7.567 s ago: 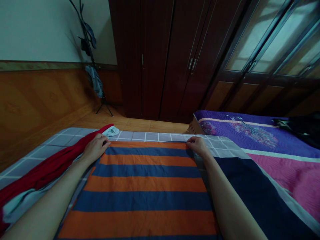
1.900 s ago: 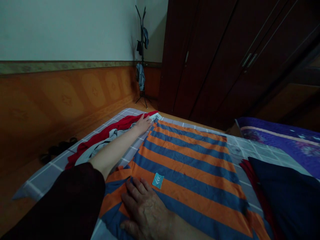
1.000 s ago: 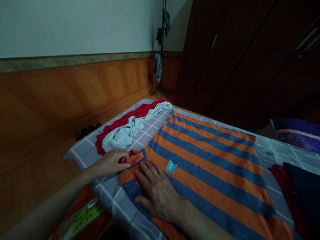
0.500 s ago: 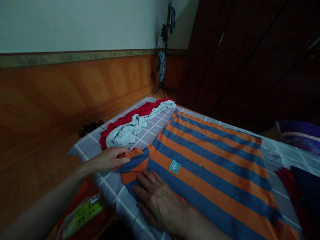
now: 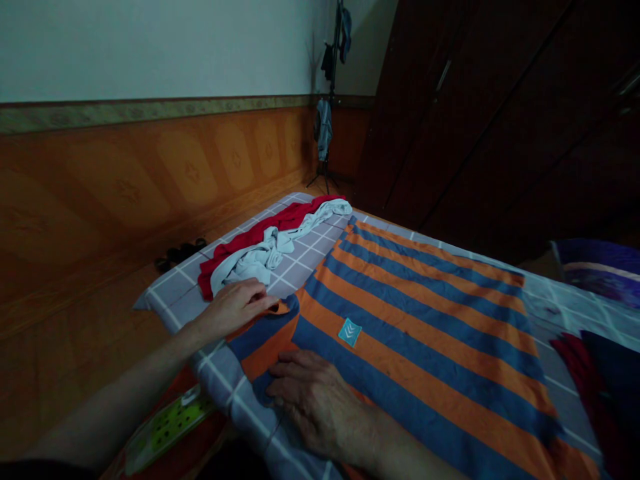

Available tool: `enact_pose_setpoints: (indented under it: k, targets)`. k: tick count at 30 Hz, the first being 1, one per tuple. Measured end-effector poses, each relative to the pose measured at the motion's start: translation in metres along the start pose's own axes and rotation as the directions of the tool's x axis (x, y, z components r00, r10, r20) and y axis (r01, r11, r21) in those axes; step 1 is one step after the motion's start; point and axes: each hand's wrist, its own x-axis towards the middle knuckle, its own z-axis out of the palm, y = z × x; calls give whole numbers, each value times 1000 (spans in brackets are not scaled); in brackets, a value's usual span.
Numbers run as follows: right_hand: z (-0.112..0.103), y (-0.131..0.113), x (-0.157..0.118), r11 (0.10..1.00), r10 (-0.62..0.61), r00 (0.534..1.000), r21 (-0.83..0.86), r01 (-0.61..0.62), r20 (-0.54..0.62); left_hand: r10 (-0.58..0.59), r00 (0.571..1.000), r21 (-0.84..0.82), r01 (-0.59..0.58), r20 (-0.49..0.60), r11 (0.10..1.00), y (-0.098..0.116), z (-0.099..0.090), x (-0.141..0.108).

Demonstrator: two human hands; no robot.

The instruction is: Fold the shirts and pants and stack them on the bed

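An orange and blue striped shirt (image 5: 425, 313) lies spread on the bed, with a small light-blue patch (image 5: 349, 333) on its front. At the sleeve's edge, my left hand (image 5: 240, 305) pinches the cloth, and the hem is slightly raised beside the fingertips. My right hand (image 5: 315, 400) rests palm down on the shirt near the shoulder, its fingers laid over the cloth and a little bent. The underside of that hand is hidden.
A grey checked sheet (image 5: 300, 267) covers the bed. Beyond the sleeve lie a white garment (image 5: 250, 263) and a red garment (image 5: 270, 229). Dark folded clothes (image 5: 613, 373) sit at right. Below the bed's edge is a yellow-green perforated object (image 5: 173, 423). A coat stand (image 5: 333, 87) occupies the corner.
My left hand has shifted up and right along the sleeve, lifting its hem. The fingers of my right hand have drawn closer together on the shirt.
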Motion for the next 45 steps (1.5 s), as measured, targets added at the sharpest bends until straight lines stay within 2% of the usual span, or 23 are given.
enact_pose_setpoints:
  k: [6,13,16,21,23,26,33,38,41,45]
  targets:
    - [1,0,-1,1000,5,1000,-31,-4,25,-27,1000,7,27,14,1000,7,5,-1]
    - [4,1,-1,999,9,1000,-37,-9,13,122,992,-8,-122,38,992,12,10,-9]
    - [4,0,0,999,13,1000,-39,-12,6,183,982,33,-184,35,982,19,11,-8]
    - [2,-1,0,999,18,999,-41,-17,30,97,995,85,-99,19,991,23,18,-2]
    - [3,-1,-1,999,21,999,-49,-19,36,80,997,46,-81,22,996,23,20,1]
    - [5,1,-2,998,19,1000,-56,-18,20,115,993,-69,-115,4,991,22,21,6]
    - [9,3,-3,998,16,1000,-59,-15,15,74,989,-241,-103,-127,965,5,30,10]
    - [7,1,-3,998,19,1000,-54,-18,18,-2,993,-56,-4,-118,998,-7,33,8]
    - [5,-1,-4,999,20,999,-45,-18,36,-38,993,29,41,-109,999,-10,25,2]
    - [4,-5,-7,997,59,998,-48,-59,4,-72,992,136,86,-103,987,-11,17,-14]
